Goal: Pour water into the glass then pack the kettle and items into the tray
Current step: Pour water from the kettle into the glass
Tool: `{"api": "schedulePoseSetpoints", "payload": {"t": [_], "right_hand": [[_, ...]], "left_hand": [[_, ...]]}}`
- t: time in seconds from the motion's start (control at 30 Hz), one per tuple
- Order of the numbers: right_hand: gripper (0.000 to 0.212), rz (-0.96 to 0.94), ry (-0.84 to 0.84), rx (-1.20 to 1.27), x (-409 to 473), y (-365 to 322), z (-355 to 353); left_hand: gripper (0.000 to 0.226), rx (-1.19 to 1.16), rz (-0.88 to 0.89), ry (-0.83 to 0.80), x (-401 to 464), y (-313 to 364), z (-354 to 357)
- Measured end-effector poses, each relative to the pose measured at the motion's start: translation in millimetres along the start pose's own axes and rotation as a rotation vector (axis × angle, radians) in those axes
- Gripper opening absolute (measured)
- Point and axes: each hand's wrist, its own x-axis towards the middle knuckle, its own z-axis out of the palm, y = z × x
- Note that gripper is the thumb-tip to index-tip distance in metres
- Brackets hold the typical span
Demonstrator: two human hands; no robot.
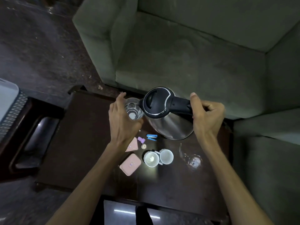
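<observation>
My left hand [121, 120] grips the glass [133, 109] above the dark table [84, 143] while my right hand [206, 116], clenched on the handle, tips the kettle [164, 111] toward its rim: pouring, which next needs a steady tilt.

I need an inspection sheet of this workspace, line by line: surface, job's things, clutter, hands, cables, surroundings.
Surface: dark wooden table.
Job's things: steel kettle tilted, spout at the held glass; no tray identified.
Clutter: two white cups, second glass, pink case, blue stapler, small pink and purple pieces.
Hands: left hand grips the glass; right hand grips the kettle handle.
Cables: nothing seen.
Surroundings: grey-green sofa, dark floor.
</observation>
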Motion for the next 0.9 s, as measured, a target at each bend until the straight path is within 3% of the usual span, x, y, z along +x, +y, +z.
{"api": "schedulePoseSetpoints", "payload": {"t": [0.4,0.9], "right_hand": [[0.071,-0.148,-0.072,-0.415,14,14,-34],[0.072,-0.251,-0.123,-0.587,1,12,-22]], "left_hand": [[0.097,0.005,0.005,-0.127,-34,9,47],[0.102,0.001,0.032,-0.168,-50,-11,65]]}}
